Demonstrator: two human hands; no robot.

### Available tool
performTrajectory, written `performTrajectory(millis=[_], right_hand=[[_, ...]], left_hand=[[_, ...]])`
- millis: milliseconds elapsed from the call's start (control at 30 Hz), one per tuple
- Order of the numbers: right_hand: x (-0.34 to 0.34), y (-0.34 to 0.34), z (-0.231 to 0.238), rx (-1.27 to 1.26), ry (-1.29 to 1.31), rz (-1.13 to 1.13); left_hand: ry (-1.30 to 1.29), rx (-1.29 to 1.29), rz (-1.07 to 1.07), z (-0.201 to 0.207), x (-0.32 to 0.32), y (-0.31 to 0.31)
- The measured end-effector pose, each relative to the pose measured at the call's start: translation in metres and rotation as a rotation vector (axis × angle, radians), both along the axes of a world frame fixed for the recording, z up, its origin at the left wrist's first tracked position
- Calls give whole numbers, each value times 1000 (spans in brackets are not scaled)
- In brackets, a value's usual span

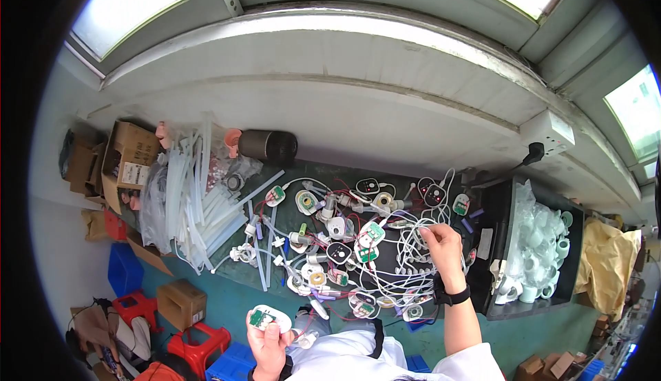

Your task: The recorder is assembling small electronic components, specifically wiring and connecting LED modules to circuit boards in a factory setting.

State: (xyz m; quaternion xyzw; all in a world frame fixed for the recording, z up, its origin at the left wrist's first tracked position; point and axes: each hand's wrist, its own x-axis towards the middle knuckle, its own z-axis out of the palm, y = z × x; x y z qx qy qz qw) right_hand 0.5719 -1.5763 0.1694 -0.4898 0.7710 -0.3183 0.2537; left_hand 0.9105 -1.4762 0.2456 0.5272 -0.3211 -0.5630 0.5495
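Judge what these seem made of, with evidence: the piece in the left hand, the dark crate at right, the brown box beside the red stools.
Piece in the left hand: smooth white shell, probably plastic, given its rounded rim; green inset resembles circuit board.
Crate: dull dark walls, likely plastic, though metal is possible.
Box: matt cardboard, judging by its plain brown faces.

Room above cable tangle (413,246); black bin (497,209) blocks right.
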Motion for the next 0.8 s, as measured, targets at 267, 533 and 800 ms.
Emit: performTrajectory(millis=[267, 533, 800], right_hand=[[21, 10, -2, -199, 20, 226], [44, 29, 3, -213, 286, 411], [-19, 41, 6, -190, 424, -36]], left_hand=[[-3, -10, -50, -2, -3, -7], [-31, 11, -43, -6, -8, -4], [-60, 20, -58, -8, -16, -3]])
